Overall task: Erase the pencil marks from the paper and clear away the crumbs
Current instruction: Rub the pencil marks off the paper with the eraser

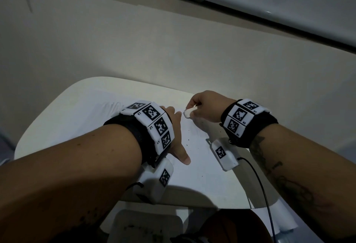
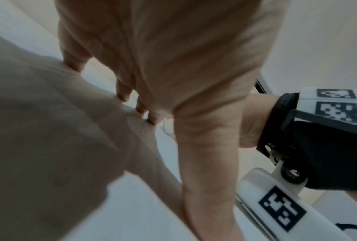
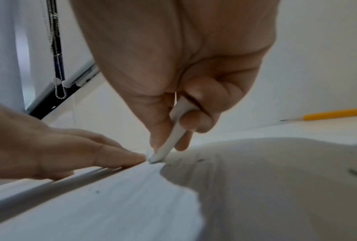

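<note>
A white sheet of paper [image 1: 200, 158] lies on a small white table [image 1: 57, 111]. My left hand [image 1: 176, 133] lies flat on the paper with straight, spread fingers [image 2: 124, 91], its thumb pointing toward me. My right hand [image 1: 202, 104] pinches a flat white eraser [image 1: 187, 113] between thumb and fingers. The eraser's lower corner [image 3: 156, 159] touches the paper right beside my left fingertip [image 3: 132, 159]. Small dark crumbs [image 1: 187, 140] are scattered on the paper between the hands, and several more crumbs [image 3: 200, 160] lie near the eraser tip.
A yellow pencil [image 3: 328, 115] lies on the table to the right of my right hand. The table's far edge meets a pale wall [image 1: 134, 40]. A window frame with a bead chain [image 3: 56, 65] stands beyond. A cable [image 1: 264, 190] hangs from the right wrist.
</note>
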Demonstrator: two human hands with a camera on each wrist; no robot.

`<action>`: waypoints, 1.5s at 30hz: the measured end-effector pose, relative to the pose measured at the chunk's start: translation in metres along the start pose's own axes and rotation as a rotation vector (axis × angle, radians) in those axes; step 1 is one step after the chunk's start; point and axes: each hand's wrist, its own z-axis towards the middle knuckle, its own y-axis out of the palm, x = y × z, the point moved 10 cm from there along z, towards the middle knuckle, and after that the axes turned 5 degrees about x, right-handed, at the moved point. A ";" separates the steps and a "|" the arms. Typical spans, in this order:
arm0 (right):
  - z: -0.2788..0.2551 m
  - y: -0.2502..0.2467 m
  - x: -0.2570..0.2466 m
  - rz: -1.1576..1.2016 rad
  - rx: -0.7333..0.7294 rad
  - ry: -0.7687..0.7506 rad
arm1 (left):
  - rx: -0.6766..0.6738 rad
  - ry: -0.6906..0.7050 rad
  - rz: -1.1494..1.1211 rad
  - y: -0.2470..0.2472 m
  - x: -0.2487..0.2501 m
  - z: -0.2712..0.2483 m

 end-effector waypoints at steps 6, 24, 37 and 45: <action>-0.018 0.015 0.000 -0.018 -0.261 -0.033 | 0.018 -0.001 0.002 -0.001 0.002 0.000; 0.004 0.000 0.008 0.042 -0.055 0.046 | -0.030 -0.012 0.020 0.000 -0.001 0.000; -0.003 0.003 0.006 -0.024 -0.150 0.021 | -0.073 -0.049 0.056 -0.001 0.002 -0.004; 0.006 -0.005 0.005 0.002 -0.016 0.036 | -0.097 -0.023 0.028 0.002 -0.001 -0.003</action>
